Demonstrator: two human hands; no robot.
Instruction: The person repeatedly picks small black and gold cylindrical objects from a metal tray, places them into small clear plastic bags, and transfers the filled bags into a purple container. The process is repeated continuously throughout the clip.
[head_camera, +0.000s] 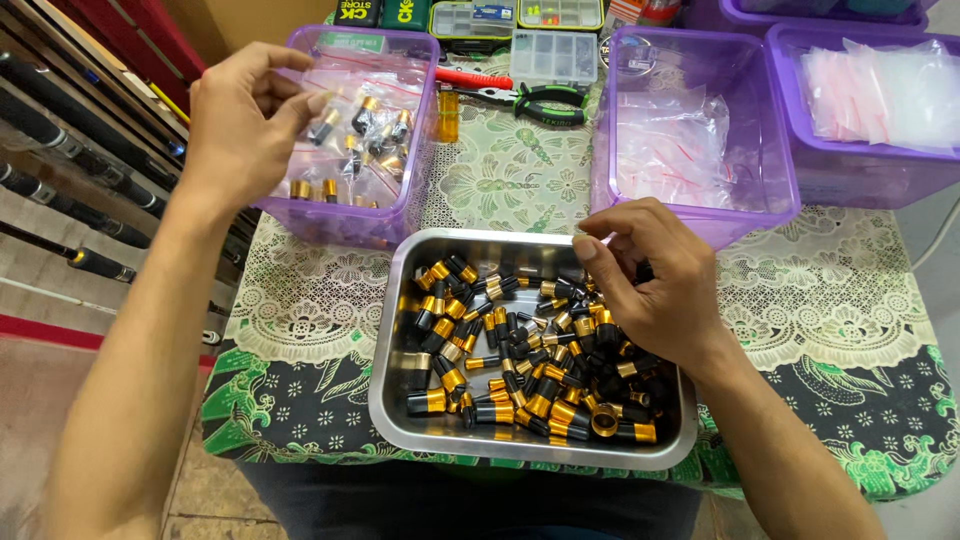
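The steel tray (385, 400) at the desk's near edge is silver-grey and holds small caps (520, 375) in black with gold bands. The desk cloth (300, 310) is cream lace with a floral pattern, laid over a black fabric (860, 410) printed with green leaves. The tubs (405, 215) toward the far edge are translucent purple; the small bags (670, 150) in them are clear with thin red lines. The pliers (535, 100) at the far edge have black and green handles.
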